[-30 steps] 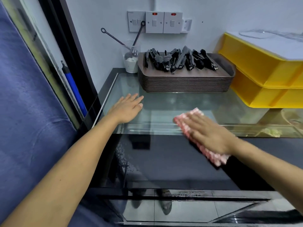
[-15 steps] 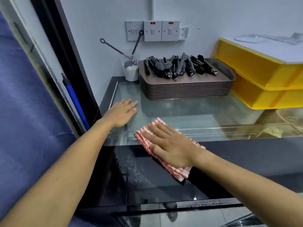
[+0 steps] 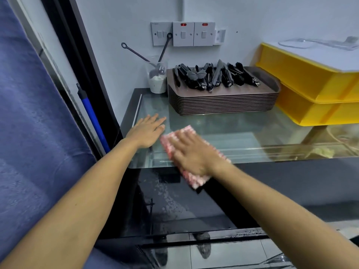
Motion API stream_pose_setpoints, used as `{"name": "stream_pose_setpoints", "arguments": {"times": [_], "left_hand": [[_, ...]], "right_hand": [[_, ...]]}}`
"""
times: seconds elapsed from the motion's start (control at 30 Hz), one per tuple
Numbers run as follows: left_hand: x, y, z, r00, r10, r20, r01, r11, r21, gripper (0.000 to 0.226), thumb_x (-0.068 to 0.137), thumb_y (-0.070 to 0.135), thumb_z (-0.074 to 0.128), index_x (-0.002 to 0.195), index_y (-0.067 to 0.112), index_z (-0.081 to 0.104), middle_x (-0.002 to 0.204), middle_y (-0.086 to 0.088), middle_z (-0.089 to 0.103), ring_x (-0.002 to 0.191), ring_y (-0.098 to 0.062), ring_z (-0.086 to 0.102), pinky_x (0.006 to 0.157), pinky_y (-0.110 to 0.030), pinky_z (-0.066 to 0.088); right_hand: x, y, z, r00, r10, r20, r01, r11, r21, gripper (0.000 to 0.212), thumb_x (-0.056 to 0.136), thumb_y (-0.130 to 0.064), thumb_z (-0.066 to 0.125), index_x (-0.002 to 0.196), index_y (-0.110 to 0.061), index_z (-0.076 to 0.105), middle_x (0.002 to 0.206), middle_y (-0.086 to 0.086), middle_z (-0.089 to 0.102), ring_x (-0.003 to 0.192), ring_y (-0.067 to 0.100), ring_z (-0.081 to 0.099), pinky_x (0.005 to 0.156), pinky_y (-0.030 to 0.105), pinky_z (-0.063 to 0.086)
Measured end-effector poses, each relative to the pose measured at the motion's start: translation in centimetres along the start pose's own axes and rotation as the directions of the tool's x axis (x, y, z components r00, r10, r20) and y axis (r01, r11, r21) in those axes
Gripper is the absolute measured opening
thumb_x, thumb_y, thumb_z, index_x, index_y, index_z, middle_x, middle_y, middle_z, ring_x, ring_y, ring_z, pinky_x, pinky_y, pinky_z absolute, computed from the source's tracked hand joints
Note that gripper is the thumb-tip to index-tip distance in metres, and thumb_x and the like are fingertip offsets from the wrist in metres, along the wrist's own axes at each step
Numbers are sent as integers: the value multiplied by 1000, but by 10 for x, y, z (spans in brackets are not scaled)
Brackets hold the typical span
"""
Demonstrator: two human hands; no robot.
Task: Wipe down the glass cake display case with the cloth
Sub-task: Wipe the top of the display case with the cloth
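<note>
White wall runs along the far side, with a row of switches (image 3: 183, 33) above the display case (image 3: 223, 133), whose flat glass top meets a dark slanted front pane nearer the camera. At the far edge of the glass stand a stack of brown trays (image 3: 223, 102) loaded with black tongs (image 3: 213, 75), a plastic cup (image 3: 157, 80) to their left, and yellow bins (image 3: 310, 94) to the right.

A red-and-white checked cloth (image 3: 194, 180) lies on the near left part of the glass top, draped over the edge onto the front pane. The right hand (image 3: 191, 152) presses it flat, fingers straight and spread. The left hand (image 3: 146, 131) rests palm down on the glass just beside the cloth, fingers extended, holding nothing.

Droplets or smears show on the dark pane below the cloth, so that area probably needs wiping.

The cloth looks thin, soft and light; it should slide easily under a flat palm but may bunch up, so pressing across its middle seems best. Glass is hard, smooth and breakable, so even pressure is wiser than leaning on the edge.
</note>
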State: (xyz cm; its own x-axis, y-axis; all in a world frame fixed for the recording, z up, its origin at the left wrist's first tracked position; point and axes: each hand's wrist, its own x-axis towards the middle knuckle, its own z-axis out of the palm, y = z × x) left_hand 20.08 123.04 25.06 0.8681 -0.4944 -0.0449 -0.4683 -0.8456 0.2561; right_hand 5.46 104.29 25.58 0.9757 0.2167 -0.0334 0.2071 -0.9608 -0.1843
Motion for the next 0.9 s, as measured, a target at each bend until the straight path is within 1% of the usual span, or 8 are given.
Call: {"name": "stream_pose_setpoints", "arguments": {"times": [0.17, 0.33, 0.43, 0.5, 0.57, 0.73, 0.83, 0.9], "left_hand": [[-2, -1, -1, 1000, 9, -16, -9, 1000, -25, 55, 112, 50, 21, 166, 38, 17, 175, 5, 6, 162, -19, 1, 130, -40, 0], [-8, 5, 0, 1000, -7, -15, 7, 1000, -9, 56, 112, 49, 18, 167, 36, 14, 175, 3, 5, 162, -22, 1, 130, -42, -1], [-11, 7, 1, 1000, -13, -11, 13, 1000, -3, 56, 112, 49, 17, 167, 35, 13, 175, 2, 3, 162, -22, 0, 130, -42, -2], [-11, 6, -1, 1000, -16, -8, 16, 1000, 3, 56, 112, 49, 17, 167, 35, 13, 175, 3, 3, 162, -22, -1, 130, -42, -2], [-10, 6, 0, 1000, -20, -6, 20, 1000, 7, 56, 112, 49, 17, 167, 36, 12, 175, 3, 3, 162, -22, -1, 130, -42, -2], [-10, 6, 0, 1000, -24, -12, 24, 1000, 0, 56, 112, 49, 17, 167, 36, 13, 175, 3, 3, 162, -21, -1, 130, -42, -2], [-11, 7, 0, 999, -29, -14, 29, 1000, 0, 56, 112, 50, 17, 167, 36, 13, 175, 3, 3, 162, -21, -1, 130, -42, -2], [-12, 8, 1, 999, -31, -10, 31, 1000, 2, 56, 112, 50, 16, 167, 36, 12, 175, 4, 3, 162, -21, -1, 130, -42, -3]], "right_hand": [[-119, -15, 4, 960, -276, 53, 275, 961, 28, 55, 107, -58, 8, 160, -53, -4, 169, -15, -19, 154, 4, -29, 126, 29, -19], [-93, 74, -11, 999, 7, 41, -5, 999, -40, 69, 90, -79, -11, 154, -56, -8, 174, -10, -10, 156, 6, -23, 125, 25, -18], [-45, 79, -10, 991, 134, -3, -134, 990, -51, 63, 106, -56, 9, 165, -36, 2, 175, 1, -3, 161, 18, -13, 128, 31, -14], [-21, 53, -5, 990, 142, -6, -142, 989, -53, 69, 103, -56, 3, 167, -29, 4, 175, 7, -1, 161, 25, -8, 130, 40, -9], [-19, 15, 1, 998, 55, 5, -55, 998, -34, 78, 96, -59, -6, 167, -27, 2, 175, 9, -3, 161, 27, -10, 130, 43, -7], [-111, -22, 4, 956, -288, 54, 289, 957, -3, 58, 105, -62, 2, 161, -48, -9, 170, -11, -21, 155, 10, -29, 127, 33, -18], [-119, 34, -8, 986, -146, 79, 151, 987, -53, 63, 94, -73, -13, 155, -56, -13, 170, -14, -20, 152, 1, -32, 124, 27, -21], [-99, 66, -15, 999, 25, 39, -24, 999, -43, 60, 97, -70, -5, 155, -54, -9, 173, -11, -13, 155, 4, -27, 123, 23, -20]]}}
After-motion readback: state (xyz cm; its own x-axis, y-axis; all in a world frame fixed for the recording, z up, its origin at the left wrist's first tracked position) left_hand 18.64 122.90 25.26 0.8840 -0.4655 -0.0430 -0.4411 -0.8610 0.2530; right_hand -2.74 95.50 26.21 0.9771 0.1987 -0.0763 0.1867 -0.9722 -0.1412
